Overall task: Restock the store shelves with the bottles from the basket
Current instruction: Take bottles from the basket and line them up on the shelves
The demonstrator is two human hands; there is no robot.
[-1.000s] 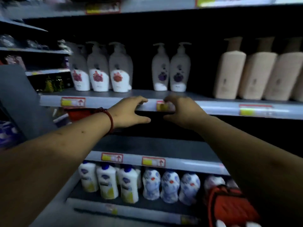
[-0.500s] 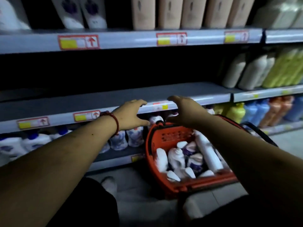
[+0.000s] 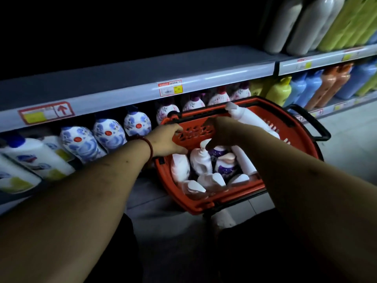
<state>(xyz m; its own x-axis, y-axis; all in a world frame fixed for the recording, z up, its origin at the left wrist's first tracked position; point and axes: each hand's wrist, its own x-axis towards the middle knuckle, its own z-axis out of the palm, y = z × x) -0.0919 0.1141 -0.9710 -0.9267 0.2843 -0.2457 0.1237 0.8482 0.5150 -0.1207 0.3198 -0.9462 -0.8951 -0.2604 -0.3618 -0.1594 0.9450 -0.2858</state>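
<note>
A red basket (image 3: 230, 198) stands on the floor in front of the shelves, with several white and purple-labelled pump bottles (image 3: 201, 161) lying in it and one long white bottle (image 3: 247, 117) leaning on its far rim. My left hand (image 3: 166, 139) hovers over the basket's left rim, fingers apart, holding nothing. My right hand (image 3: 221, 131) reaches down into the basket, fingertips just above the pump of a white bottle. Whether they touch it I cannot tell. The grey middle shelf (image 3: 132, 78) above is bare on its left stretch.
The bottom shelf holds blue-and-white patterned bottles (image 3: 110, 133) and white blue-capped bottles (image 3: 36, 156) at left. Yellow, blue and orange bottles (image 3: 310, 88) stand at right. Grey and green bottles (image 3: 306, 23) fill the upper right. A black basket handle (image 3: 312, 123) sticks out to the right.
The view has dropped from the upper shelves to the basket. Both hands have moved down from the shelf edge to the basket, the right hand reaching inside.
</note>
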